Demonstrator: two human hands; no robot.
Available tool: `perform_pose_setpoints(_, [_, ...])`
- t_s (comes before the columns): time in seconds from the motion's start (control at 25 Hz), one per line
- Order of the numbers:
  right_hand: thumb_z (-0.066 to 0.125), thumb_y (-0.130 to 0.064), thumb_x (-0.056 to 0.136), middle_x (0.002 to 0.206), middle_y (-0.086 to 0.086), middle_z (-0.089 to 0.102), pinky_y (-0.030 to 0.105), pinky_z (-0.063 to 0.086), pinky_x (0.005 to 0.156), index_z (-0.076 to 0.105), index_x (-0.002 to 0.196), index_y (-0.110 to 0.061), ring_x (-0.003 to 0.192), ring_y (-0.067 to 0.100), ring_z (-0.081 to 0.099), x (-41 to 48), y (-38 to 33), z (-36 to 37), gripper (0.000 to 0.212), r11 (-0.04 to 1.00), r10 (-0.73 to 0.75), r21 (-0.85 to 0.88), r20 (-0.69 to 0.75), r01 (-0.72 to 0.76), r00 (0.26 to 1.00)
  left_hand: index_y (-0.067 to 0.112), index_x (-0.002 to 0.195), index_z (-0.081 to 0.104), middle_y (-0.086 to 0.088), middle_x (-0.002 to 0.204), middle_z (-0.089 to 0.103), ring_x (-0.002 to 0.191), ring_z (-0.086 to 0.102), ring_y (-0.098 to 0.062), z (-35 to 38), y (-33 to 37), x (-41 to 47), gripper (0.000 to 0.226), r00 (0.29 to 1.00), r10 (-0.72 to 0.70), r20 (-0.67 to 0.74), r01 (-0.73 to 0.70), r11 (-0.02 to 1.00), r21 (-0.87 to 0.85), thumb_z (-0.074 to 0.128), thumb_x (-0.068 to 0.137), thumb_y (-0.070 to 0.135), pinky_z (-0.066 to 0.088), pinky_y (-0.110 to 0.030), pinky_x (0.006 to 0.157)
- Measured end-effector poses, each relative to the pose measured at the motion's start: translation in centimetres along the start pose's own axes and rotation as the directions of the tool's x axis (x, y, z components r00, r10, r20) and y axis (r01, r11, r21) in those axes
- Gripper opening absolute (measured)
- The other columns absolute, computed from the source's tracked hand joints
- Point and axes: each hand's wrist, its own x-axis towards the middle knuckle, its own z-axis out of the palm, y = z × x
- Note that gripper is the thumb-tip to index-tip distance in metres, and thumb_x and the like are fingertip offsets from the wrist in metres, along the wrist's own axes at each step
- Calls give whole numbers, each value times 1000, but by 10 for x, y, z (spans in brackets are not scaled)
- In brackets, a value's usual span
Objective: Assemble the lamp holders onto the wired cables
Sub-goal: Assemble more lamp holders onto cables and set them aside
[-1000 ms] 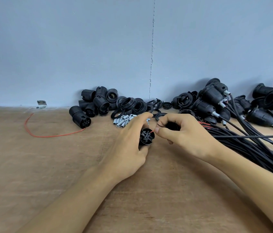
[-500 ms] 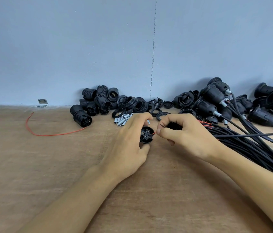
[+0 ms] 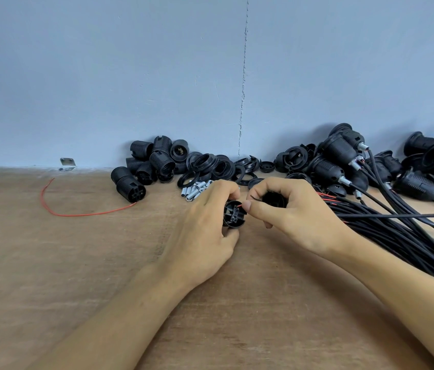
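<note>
Over bench [image 3: 77,263], left hand [image 3: 202,236] grips lamp holder [image 3: 233,213] end-on.

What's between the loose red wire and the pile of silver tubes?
One black ribbed plastic lamp holder, lying on its side; the head view shows it.

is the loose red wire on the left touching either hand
No, the loose red wire lies apart from the left hand and the right hand.
</note>
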Motion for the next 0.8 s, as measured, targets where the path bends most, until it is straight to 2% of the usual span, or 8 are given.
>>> perform_pose_setpoints(0.16, [72, -22, 91, 55, -10, 56, 17, 36, 53, 67, 75, -21, 53, 4, 44, 0, 0, -1, 16, 1000, 13, 8, 8, -13, 1000, 46, 105, 37, 25, 103, 54, 98, 52, 6, -1, 1, 0, 60, 1000, -10, 7, 9, 1000, 5, 72, 75, 8, 38, -10, 71])
perform_pose_setpoints(0.44, [73, -21, 90, 57, -10, 57, 21, 39, 56, 68, 76, -20, 55, 5, 46, 0, 1, 0, 15, 1000, 11, -16, 7, -10, 1000, 46, 104, 37, 23, 102, 55, 100, 51, 4, -2, 3, -1, 60, 1000, -13, 13, 13, 1000, 10, 72, 74, 8, 39, -6, 74])
perform_pose_setpoints(0.64, [75, -18, 87, 62, -13, 59, 15, 39, 57, 68, 75, -22, 56, 2, 48, 1, 3, 2, 15, 998, -16, -65, -29, 14, 999, 44, 105, 39, 23, 100, 54, 100, 50, 6, -3, 5, -1, 59, 1000, -1, 10, 1, 999, 37, 73, 72, 7, 38, -7, 72])
perform_pose_setpoints(0.8, [76, -14, 83, 70, -13, 64, 11, 39, 64, 67, 74, -27, 66, 1, 56, 2, 7, 2, 19, 976, -100, -201, -73, 84, 992, 42, 106, 41, 21, 96, 55, 91, 48, 0, -3, 6, -1, 56, 1000, -15, 10, 14, 997, 77, 73, 73, 10, 38, -9, 68])
